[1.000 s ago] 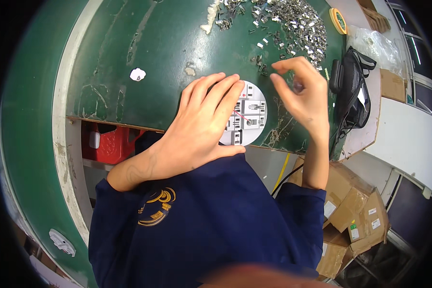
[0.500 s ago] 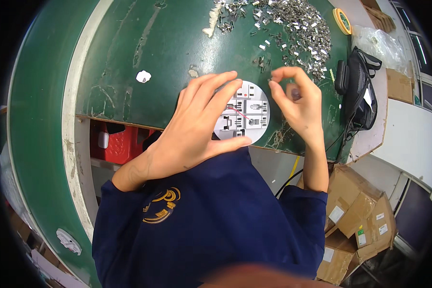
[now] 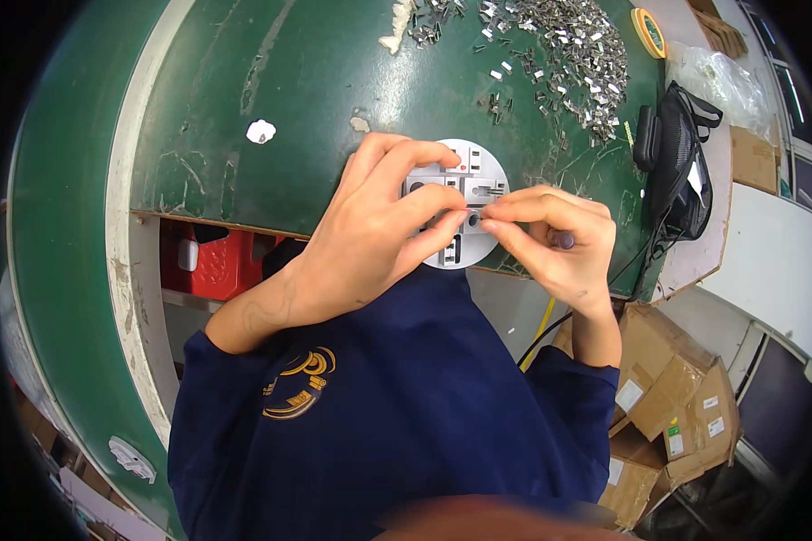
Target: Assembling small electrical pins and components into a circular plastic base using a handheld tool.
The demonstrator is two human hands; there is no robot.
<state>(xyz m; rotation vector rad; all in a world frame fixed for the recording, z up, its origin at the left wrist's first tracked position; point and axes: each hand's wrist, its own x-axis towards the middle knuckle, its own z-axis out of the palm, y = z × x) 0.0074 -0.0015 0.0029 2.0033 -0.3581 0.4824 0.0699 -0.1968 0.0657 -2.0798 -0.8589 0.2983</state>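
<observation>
Head view looks down on a green tabletop, curved and scuffed, that spreads away above both hands. Below the hands, a dark blue top with a yellow emblem fills the lower middle. Brown cardboard boxes lie on the floor to the lower right of the right hand, and a black mesh bag sits at the tabletop's edge to its upper right. A heap of small silver metal clips is scattered well above the hands. A red bin shows under the tabletop, left of the left hand. Between the hands, at the tabletop's near edge, lies a round white disc with grey slotted pieces on it. The left hand lies spread over the disc's left part, fingers resting on it, curled but holding nothing that shows. The right hand is pinched, thumb and forefinger closed on a tiny metal clip at the disc's centre, touching the left fingertips.
</observation>
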